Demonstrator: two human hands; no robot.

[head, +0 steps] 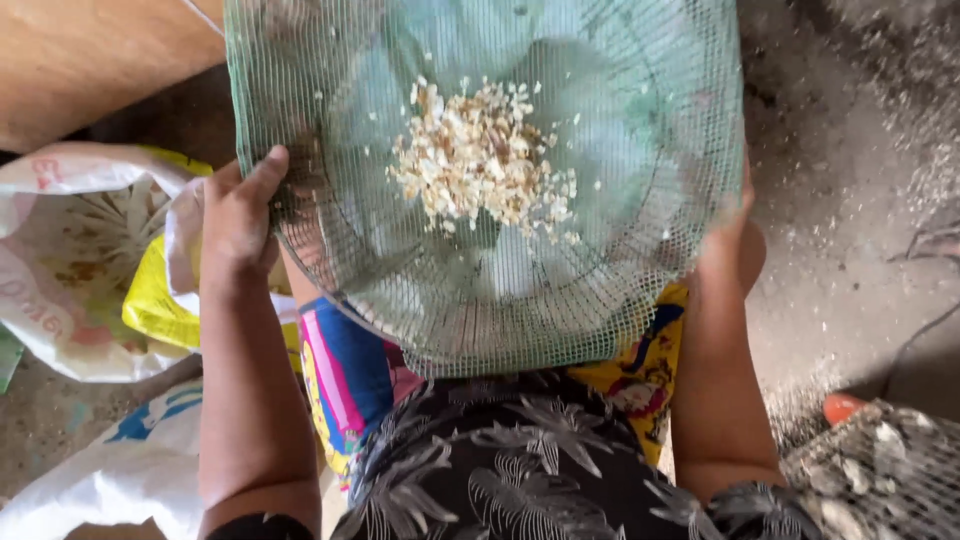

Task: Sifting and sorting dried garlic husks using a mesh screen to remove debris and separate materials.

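Round green mesh sieve (640,150) holding pale crumbly bits (480,160).

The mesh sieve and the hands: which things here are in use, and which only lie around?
In use: mesh sieve, pale crumbled bits in it, left hand and right hand gripping its rim.

Lying about: printed sacks, white bag, wire basket, orange object.

green mesh sieve (640,150); pale beige chips (480,160); yellow-white sack (90,260).
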